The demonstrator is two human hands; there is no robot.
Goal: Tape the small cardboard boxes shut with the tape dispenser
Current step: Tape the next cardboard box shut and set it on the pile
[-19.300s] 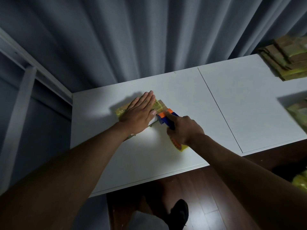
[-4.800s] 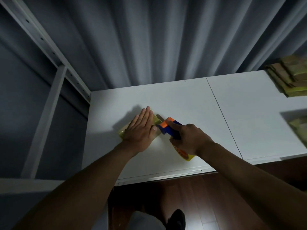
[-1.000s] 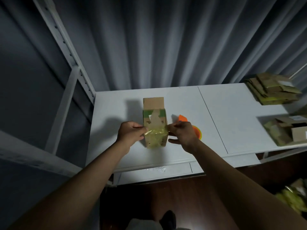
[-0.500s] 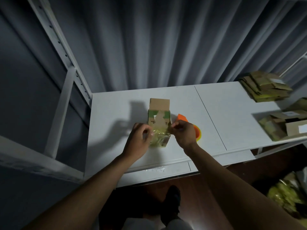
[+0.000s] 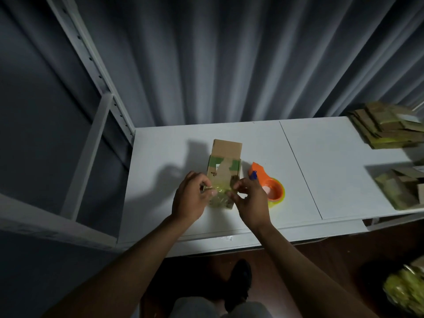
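Observation:
A small cardboard box (image 5: 224,166) stands upright on the white table (image 5: 263,138), its far flap raised and its near face covered in yellowish tape. My left hand (image 5: 191,198) pinches the tape at the box's left edge. My right hand (image 5: 251,200) pinches it at the right edge. The orange tape dispenser (image 5: 268,185) with a yellow roll lies on the table just right of the box, untouched and partly hidden behind my right hand.
A stack of flattened cardboard boxes (image 5: 385,127) lies at the far right of the table, with more boxes (image 5: 403,189) at the right edge. A white shelf frame (image 5: 96,115) stands on the left. A curtain hangs behind the table.
Both hands have closed in on the box's near top edge and now pinch the tape there. Earlier I put the dispenser down and stood the box upright.

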